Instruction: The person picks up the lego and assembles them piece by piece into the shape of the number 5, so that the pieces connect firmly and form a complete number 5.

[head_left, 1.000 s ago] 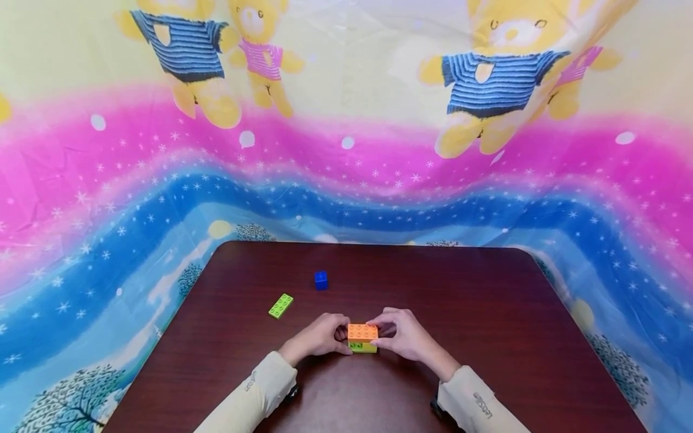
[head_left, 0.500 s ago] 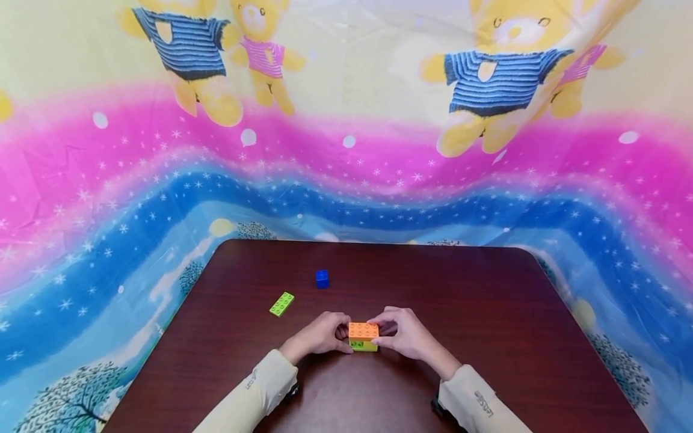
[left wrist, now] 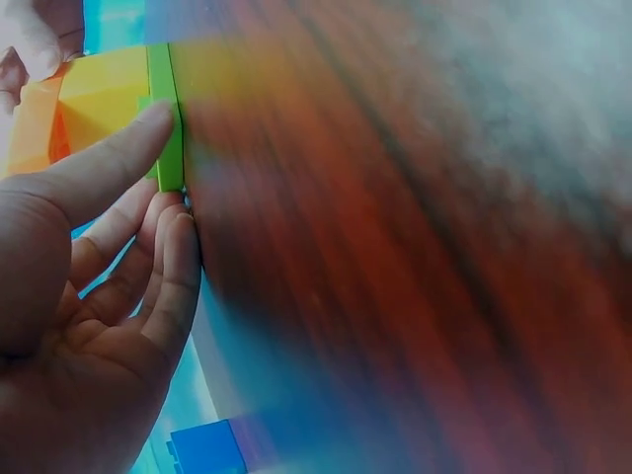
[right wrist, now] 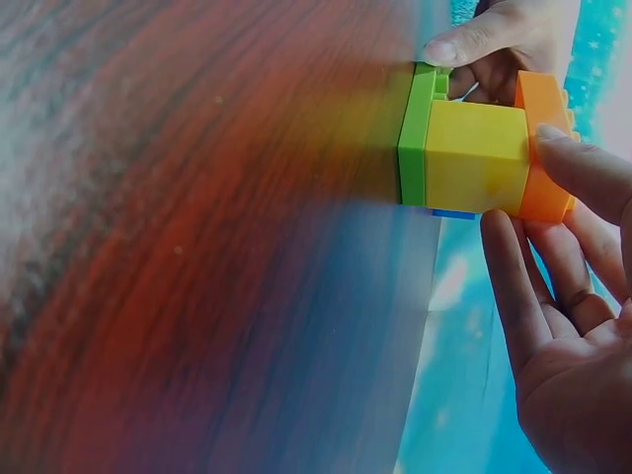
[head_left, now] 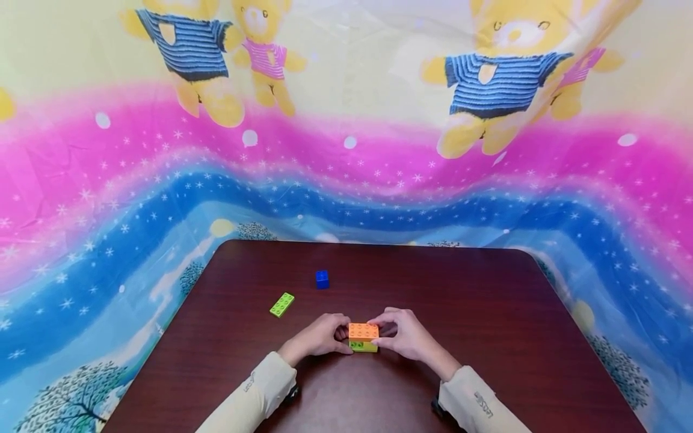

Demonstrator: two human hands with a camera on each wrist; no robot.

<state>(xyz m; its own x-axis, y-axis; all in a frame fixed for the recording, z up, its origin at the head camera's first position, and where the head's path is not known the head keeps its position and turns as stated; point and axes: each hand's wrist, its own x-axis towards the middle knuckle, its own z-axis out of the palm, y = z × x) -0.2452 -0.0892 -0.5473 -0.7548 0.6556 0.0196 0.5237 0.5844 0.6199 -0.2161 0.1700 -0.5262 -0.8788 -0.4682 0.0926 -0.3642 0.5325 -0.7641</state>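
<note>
So three pieces were already stacked: green base (right wrist: 414, 138) at the bottom, yellow brick (right wrist: 477, 158) in the middle, orange brick (head_left: 363, 332) on top. The whole lot was near the middle of the table (head_left: 433, 276), between the two hands, and the base looked like it was sitting on the tabletop. Left hand (head_left: 325, 334) had the base pinched at its end, thumb on the near side. Right hand (head_left: 403, 334) was gripping the orange brick, thumb in front, fingers round behind.

Not joined on: the blue brick (head_left: 322, 279) and a spare plate (head_left: 282, 305), both lying apart from the stack, further back and to the left. So I'd call it three pieces together, two unused.

Hard to tell whether the orange brick was pushed fully home; it overhung the yellow one on the left-hand side. From the head view the yellow was mostly hidden under it. Some fingertips were tucked out of sight, the wrist views only caught part of the blue brick, and the spare plate didn't show there at all.
</note>
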